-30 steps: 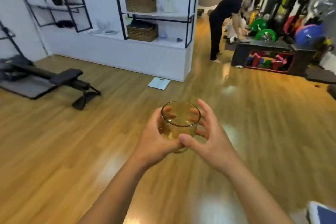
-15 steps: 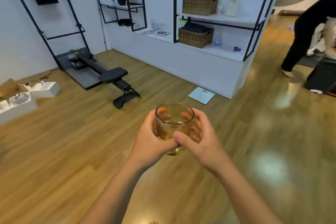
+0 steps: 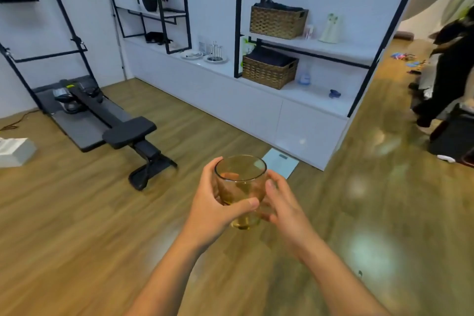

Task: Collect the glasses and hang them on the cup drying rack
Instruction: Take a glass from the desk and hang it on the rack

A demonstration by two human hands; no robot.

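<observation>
The left hand (image 3: 214,202) wraps the amber glass (image 3: 241,187), thumb laid across its near wall and the fingers curled round the far side, showing through the tinted wall. The right hand (image 3: 280,202) cups the glass from the other side with its fingers loosely bent; whether they press the wall or only rest beside it I cannot tell. The glass is upright, mouth up, carried in the air above the wooden floor (image 3: 77,226).

It looks empty, so it should be light, but it is rigid, smooth and brittle: a slip onto the floor would likely break it. The body is the safest place to hold it, as now, rather than the thin rim. Hanging it will probably call for turning it mouth down.

Beyond the glass, well apart from it and up to the left, a small wire cup drying rack (image 3: 215,52) stands on the white counter (image 3: 230,77). Beside the rack lies a plate (image 3: 191,54).
</observation>
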